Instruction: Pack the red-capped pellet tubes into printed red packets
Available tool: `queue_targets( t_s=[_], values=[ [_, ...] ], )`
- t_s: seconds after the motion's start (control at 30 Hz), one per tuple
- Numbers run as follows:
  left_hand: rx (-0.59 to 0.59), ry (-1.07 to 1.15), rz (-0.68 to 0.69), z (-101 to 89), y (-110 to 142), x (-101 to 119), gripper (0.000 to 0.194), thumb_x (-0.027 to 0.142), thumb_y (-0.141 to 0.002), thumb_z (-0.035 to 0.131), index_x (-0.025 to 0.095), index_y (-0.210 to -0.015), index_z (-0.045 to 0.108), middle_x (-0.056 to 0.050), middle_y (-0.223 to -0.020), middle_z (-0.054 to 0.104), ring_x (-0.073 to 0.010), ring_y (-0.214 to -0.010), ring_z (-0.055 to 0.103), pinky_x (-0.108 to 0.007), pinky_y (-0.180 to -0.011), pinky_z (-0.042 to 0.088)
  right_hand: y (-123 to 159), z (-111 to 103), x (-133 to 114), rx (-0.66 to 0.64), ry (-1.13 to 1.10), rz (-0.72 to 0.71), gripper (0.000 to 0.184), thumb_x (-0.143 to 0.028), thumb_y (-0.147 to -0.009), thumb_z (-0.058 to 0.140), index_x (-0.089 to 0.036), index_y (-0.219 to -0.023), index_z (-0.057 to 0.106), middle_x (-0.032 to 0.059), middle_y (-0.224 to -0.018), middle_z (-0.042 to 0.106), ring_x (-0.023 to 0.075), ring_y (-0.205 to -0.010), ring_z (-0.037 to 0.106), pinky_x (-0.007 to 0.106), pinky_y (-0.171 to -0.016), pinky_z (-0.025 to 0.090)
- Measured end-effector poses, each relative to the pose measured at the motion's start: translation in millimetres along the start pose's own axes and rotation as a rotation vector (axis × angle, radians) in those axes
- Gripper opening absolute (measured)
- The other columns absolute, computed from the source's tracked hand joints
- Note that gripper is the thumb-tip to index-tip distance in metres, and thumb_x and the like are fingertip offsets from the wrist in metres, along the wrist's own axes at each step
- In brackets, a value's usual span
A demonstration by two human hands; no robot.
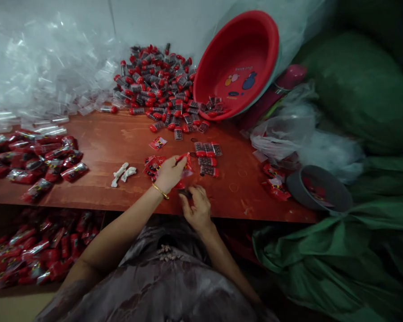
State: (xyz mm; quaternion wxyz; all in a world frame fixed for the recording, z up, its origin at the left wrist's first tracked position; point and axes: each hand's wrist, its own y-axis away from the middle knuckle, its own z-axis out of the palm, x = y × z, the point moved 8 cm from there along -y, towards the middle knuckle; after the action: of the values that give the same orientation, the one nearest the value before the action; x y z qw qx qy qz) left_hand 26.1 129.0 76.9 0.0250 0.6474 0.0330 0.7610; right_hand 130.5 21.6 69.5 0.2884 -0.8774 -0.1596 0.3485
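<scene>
My left hand [170, 173], a gold bangle at its wrist, pinches a small red printed packet [188, 164] above the table. Just below and to the right, my right hand [198, 206] is closed on a small dark-filled tube [184, 192], blurred and partly covered by the fingers. More red printed packets [151, 166] lie in a stack beside my left hand, and a single red printed packet [158, 143] rests farther back. To the right of my left hand, several clear tubes with dark filling and red caps [206, 160] are set out in short rows.
A heap of red-capped tubes [154, 80] lies at the back against a tilted red basin [238, 53]. Clear plastic sleeves [36, 71] pile up at left, above wrapped red packs [43, 158]. White finger cots [123, 173] lie mid-table; a grey bowl [297, 185] stands right.
</scene>
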Motion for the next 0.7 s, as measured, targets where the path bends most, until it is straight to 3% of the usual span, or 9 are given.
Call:
queue_targets(
  t_s=[0.1, 0.17, 0.3, 0.4, 0.57, 0.63, 0.7],
  values=[
    [-0.131, 0.033, -0.121, 19.8, 17.6, -18.6, 0.03, 0.045, -0.072, 0.067, 0.017, -0.067, 0.06, 0.001, -0.056, 0.062, -0.0122, -0.055, 0.059, -0.022, -0.052, 0.046, 1.2, -0.7, 0.1, -0.008, -0.049, 0.047, 0.019, -0.03, -0.089, 0.047, -0.02, -0.101, 0.057, 0.0087, -0.081, 0.066, 0.0235, -0.08, 0.062, 0.042, -0.08, 0.05],
    [-0.122, 0.069, -0.133, 21.9, 23.8, -21.6, 0.03, 0.045, -0.072, 0.067, 0.017, -0.068, 0.059, 0.001, -0.056, 0.061, -0.0115, -0.055, 0.058, -0.021, -0.052, 0.046, 1.5, -0.2, -0.9, -0.028, -0.093, 0.073, 0.018, -0.031, -0.089, 0.047, -0.021, -0.099, 0.058, 0.0076, -0.079, 0.065, 0.0226, -0.079, 0.062, 0.038, -0.075, 0.051],
    [0.027, 0.209, -0.063, 3.5, 17.9, -10.4, 0.032, 0.046, -0.068, 0.07, 0.016, -0.071, 0.059, 0.001, -0.062, 0.063, -0.0115, -0.059, 0.06, -0.023, -0.058, 0.049, -1.4, 1.1, 6.4, -0.061, -0.063, 0.116, 0.018, -0.033, -0.088, 0.048, -0.02, -0.093, 0.06, 0.0072, -0.078, 0.063, 0.0221, -0.078, 0.059, 0.037, -0.074, 0.048],
    [0.067, 0.27, -0.048, -13.8, 11.5, -2.3, 0.034, 0.045, -0.062, 0.074, 0.016, -0.072, 0.061, 0.002, -0.063, 0.063, -0.0113, -0.059, 0.06, -0.025, -0.061, 0.05, -2.4, 1.5, 31.8, -0.048, 0.105, 0.192, 0.024, -0.038, -0.088, 0.049, -0.018, -0.091, 0.061, 0.0099, -0.085, 0.065, 0.0241, -0.085, 0.057, 0.04, -0.079, 0.044],
    [-0.172, 0.01, -0.034, -17.6, 17.5, -1.2, 0.031, 0.045, -0.065, 0.072, 0.016, -0.064, 0.063, 0.001, -0.057, 0.061, -0.0112, -0.052, 0.055, -0.023, -0.053, 0.045, -3.3, -4.3, 74.1, -0.059, 0.36, 0.351, 0.033, -0.045, -0.085, 0.051, -0.016, -0.092, 0.064, 0.0151, -0.1, 0.065, 0.0299, -0.094, 0.054, 0.051, -0.085, 0.039],
    [-0.316, -0.204, -0.004, -10.6, 25.6, -3.9, 0.028, 0.042, -0.069, 0.068, 0.017, -0.06, 0.063, 0.001, -0.052, 0.059, -0.0111, -0.047, 0.051, -0.023, -0.048, 0.04, -11.6, -16.5, 70.6, -0.017, 0.323, 0.342, 0.038, -0.045, -0.088, 0.047, -0.015, -0.107, 0.061, 0.0176, -0.109, 0.062, 0.0312, -0.102, 0.053, 0.052, -0.087, 0.039],
    [-0.462, -0.435, 0.026, -1.2, 35.3, -7.4, 0.024, 0.037, -0.072, 0.065, 0.017, -0.058, 0.063, 0.001, -0.05, 0.059, -0.0118, -0.045, 0.05, -0.023, -0.046, 0.036, -24.8, -23.0, 51.4, -0.054, 0.167, 0.223, 0.041, -0.041, -0.09, 0.044, -0.016, -0.121, 0.054, 0.0166, -0.118, 0.059, 0.0286, -0.108, 0.053, 0.047, -0.09, 0.041]
  ],
)
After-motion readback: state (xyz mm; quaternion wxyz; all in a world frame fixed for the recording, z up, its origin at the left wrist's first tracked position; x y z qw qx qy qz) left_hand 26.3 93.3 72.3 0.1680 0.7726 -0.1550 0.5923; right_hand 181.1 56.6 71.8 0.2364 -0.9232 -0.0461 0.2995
